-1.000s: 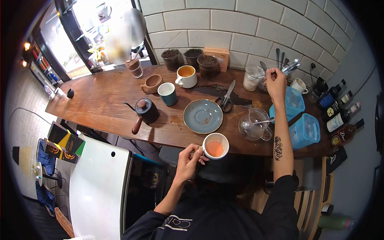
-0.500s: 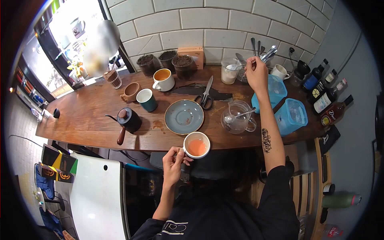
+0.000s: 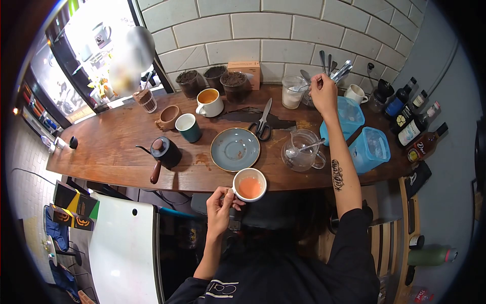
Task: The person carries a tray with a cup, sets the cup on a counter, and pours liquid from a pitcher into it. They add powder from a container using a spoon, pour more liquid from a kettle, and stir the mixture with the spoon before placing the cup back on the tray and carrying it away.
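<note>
My left hand [image 3: 218, 209] grips a white cup [image 3: 251, 198] by its handle, just off the table's front edge; pinkish-orange liquid shows inside it. At the back right, my right hand [image 3: 323, 91] is closed around the handle of a spoon [image 3: 304, 87]. The spoon's far end reaches into a clear plastic cup of white powder [image 3: 292, 97]. A grey-blue saucer [image 3: 223, 161] lies beyond the white cup. To the saucer's right stands a glass jug [image 3: 302, 161] with another spoon [image 3: 312, 144] leaning in it.
Scissors [image 3: 262, 124] lie behind the saucer. On the left are a black kettle [image 3: 166, 153], a green cup [image 3: 190, 133], a brown mug [image 3: 168, 117] and a white mug of amber liquid [image 3: 210, 107]. Blue containers [image 3: 371, 152] and several bottles [image 3: 412, 127] stand right.
The spoon in my right hand has dipped slightly within the plastic cup. My left hand keeps the white cup in nearly the same place. The view has shifted a little.
</note>
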Demonstrator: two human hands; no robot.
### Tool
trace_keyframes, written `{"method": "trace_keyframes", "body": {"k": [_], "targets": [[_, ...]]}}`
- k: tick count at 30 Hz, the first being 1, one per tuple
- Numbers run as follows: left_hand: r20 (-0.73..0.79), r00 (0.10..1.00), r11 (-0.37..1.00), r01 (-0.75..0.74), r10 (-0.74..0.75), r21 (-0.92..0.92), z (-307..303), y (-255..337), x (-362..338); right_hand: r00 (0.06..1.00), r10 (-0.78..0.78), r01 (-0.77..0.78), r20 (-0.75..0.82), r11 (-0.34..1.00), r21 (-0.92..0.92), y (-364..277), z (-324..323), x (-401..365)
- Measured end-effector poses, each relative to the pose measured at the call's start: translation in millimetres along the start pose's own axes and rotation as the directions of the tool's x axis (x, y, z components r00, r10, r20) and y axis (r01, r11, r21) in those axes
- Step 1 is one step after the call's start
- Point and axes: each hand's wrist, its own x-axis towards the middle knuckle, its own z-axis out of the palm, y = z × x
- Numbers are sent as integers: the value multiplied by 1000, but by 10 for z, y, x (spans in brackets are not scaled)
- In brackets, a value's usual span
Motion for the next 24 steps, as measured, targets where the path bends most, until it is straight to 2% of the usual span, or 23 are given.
{"method": "trace_keyframes", "body": {"k": [7,11,13,16,24], "targets": [[3,1000,1000,-10,10,-15,-17,-30,2,999,52,-53,5,998,31,71,71,21],[-6,1000,1000,-7,7,1,-19,-18,4,1000,25,-25,11,999,27,71,57,14],[-5,1000,1000,0,0,-20,-31,-29,7,994,87,-95,70,987,132,17,14,0],[-3,1000,1000,-3,2,-25,-26,-17,10,992,114,-124,63,970,208,-13,-5,-7],[-2,1000,1000,-2,2,-25,-21,-19,8,976,208,-219,67,925,310,-14,-72,-36]]}}
